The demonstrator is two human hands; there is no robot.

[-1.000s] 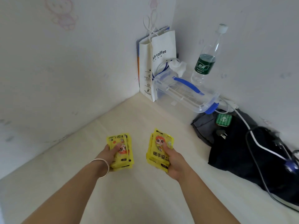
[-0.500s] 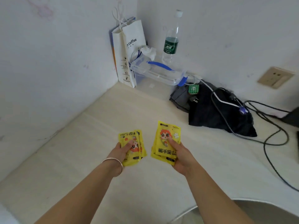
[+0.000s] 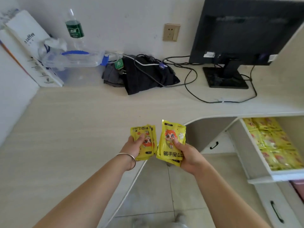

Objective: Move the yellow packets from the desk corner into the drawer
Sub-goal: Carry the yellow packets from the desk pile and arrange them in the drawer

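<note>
My left hand (image 3: 133,146), with a bangle on the wrist, grips a small stack of yellow packets (image 3: 148,137) over the desk's front edge. My right hand (image 3: 189,155) grips a second stack of yellow packets (image 3: 171,137) with a cartoon figure on the front, held just right of the first, above the floor gap. The open drawer (image 3: 256,155) stands at the right below the desk top, and several yellow packets (image 3: 276,142) lie inside it in rows.
On the pale desk (image 3: 74,129) along the wall are a white coffee bag (image 3: 31,50), a clear box with blue clips (image 3: 74,60), a water bottle (image 3: 74,28), dark cloth with cables (image 3: 144,74) and a monitor (image 3: 243,33). A closed drawer (image 3: 278,209) lies below the open one.
The view has swung right from the desk corner, and both hands with their packets moved right past the desk edge. The monitor and the open drawer came into sight.
</note>
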